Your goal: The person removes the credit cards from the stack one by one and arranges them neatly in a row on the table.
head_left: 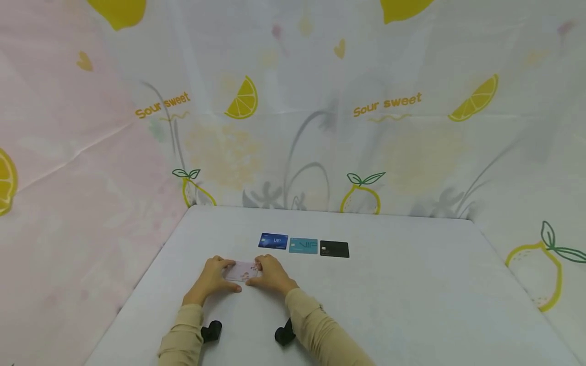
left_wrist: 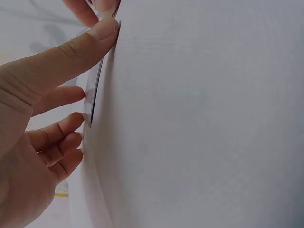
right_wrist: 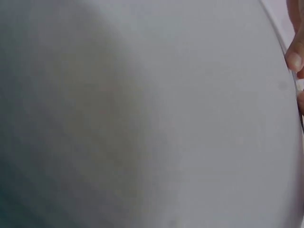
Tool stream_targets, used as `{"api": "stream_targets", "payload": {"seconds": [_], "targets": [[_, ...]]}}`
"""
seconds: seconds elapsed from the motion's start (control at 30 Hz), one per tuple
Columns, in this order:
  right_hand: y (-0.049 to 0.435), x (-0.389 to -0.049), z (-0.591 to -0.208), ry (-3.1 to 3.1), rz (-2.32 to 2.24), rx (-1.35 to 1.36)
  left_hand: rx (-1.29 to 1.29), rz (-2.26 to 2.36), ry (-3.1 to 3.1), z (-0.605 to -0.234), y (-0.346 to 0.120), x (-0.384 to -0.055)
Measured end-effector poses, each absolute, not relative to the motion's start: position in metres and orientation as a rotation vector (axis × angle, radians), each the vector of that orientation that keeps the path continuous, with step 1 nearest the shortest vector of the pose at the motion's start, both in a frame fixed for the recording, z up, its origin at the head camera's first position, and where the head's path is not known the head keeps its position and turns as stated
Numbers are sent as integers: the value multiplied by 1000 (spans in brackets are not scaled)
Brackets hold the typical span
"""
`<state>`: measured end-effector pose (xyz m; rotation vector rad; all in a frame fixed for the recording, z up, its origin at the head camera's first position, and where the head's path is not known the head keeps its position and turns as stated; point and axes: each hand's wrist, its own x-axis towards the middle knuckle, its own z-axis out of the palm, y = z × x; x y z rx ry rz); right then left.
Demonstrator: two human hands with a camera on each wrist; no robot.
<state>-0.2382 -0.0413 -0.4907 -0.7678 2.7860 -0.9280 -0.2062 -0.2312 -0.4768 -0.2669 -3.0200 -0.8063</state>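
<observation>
The left hand (head_left: pixel 211 277) comes from the near side and its fingers bend toward the right; the right hand (head_left: pixel 273 274) leans toward the left, so that the two face each other. Both have the fingers gripping a pale pink card (head_left: pixel 240 271), each at its own end: forefinger at the far edge, thumb toward the near edge. In the left wrist view, the other fingers of the left hand are loosely bent beside the card. Beige sleeves (head_left: pixel 320 325) cover the forearms, and a black device (head_left: pixel 212 331) is seen at the inner side of the left wrist.

The pink card is on the left part of the bench (head_left: pixel 412 284), between the hands. Its long axis goes from left to right, nearly parallel to the far edge of the bench, and its printed figures are at the right end. I cannot tell if it is fully flat on the surface.

Farther and to the right, a blue card (head_left: pixel 273 241), a teal card (head_left: pixel 299 246) and a black card (head_left: pixel 335 249) lie in one row, also lengthwise from left to right.

The bench is white. Behind it hangs a pale cloth (head_left: pixel 293 76) with lemons and the words "Sour sweet", pinkish on the left.
</observation>
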Motion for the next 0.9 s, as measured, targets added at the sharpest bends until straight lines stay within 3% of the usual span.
{"api": "stream_targets", "payload": {"seconds": [0.47, 0.9], "targets": [[-41, -243, -488, 2703, -1047, -687, -418, -837, -3043, -474, -239, -227], [-41, -239, -488, 2691, -1160, -652, -369, -863, -3025, -473, -237, -224]]}}
